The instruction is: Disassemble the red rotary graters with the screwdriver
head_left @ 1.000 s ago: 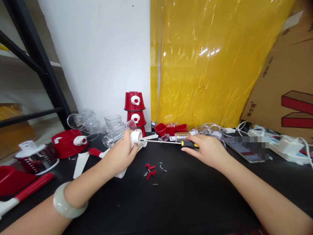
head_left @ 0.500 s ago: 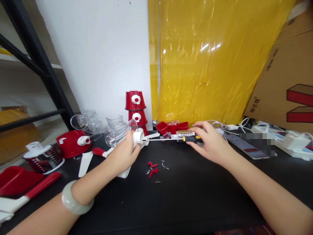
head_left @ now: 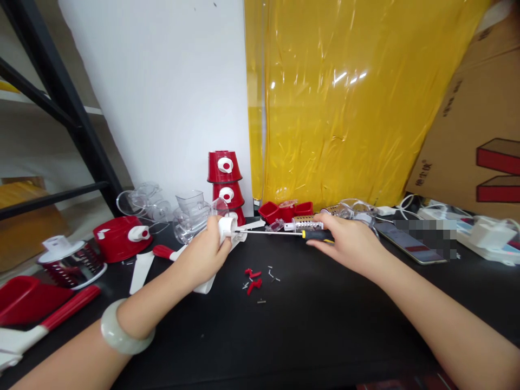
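Note:
My left hand [head_left: 208, 252] is closed around a white plastic part [head_left: 227, 228] whose round, hollow end faces right. Its longer white body runs down behind my wrist, partly hidden. In my right hand [head_left: 345, 238] is a screwdriver [head_left: 314, 234] with a black and yellow handle, held level. The thin shaft points left, and its tip reaches the opening of the white part; how deep it goes I cannot tell. Below, on the black table [head_left: 309, 325], lie small red plastic pieces [head_left: 254, 284] among several small screws or pins [head_left: 271, 272].
Stacked red bases [head_left: 225, 167] stand against the white board. Clear plastic parts [head_left: 190, 214] and a red housing [head_left: 122, 238] are at left. Metal grater drums [head_left: 304, 222] and red parts [head_left: 270, 211] lie behind the screwdriver. A phone [head_left: 410, 242] and power strip [head_left: 471, 235] are at right.
The fingers of my right hand, spread around the screwdriver handle before, have drawn in closer around it. The white part and my left hand have barely moved.

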Motion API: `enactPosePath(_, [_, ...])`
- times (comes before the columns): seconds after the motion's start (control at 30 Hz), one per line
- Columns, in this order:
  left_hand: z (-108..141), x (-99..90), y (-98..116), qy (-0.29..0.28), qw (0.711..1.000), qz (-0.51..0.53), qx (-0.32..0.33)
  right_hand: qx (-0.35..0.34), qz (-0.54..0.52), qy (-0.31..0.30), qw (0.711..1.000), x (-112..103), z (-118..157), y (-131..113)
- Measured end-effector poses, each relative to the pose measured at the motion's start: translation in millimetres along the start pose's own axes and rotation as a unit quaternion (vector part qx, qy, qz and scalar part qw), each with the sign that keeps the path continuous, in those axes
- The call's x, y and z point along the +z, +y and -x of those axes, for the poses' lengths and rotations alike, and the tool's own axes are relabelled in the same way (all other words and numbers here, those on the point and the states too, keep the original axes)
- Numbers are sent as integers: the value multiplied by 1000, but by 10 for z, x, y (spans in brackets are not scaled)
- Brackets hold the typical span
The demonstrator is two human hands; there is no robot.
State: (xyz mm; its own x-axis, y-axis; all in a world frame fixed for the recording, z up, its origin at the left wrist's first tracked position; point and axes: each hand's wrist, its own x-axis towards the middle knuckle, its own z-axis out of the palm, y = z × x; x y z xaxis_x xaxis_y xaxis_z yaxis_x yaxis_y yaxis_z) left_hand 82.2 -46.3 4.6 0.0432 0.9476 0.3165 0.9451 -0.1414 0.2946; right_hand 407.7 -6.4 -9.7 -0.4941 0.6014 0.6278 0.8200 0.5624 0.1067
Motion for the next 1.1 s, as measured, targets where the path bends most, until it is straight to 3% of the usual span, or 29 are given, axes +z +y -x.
enactPosePath(0.23, [-22,-1,-11,10,1000,0,-2,-40,-68,-39,996,18,-37,46])
enactPosePath(0.57, [-22,14,-28,3,1000,6,-4,-39,-127,38,990,78,-36,116])
enactPosePath(0.87, [-18,-29,23,1,1000,-3,-12,-67,-125,-19,990,56,-53,142])
enactPosePath(1.1, [-16,0,-6,-7,1000,3,-8,11,-57,-42,997,3,-7,49])
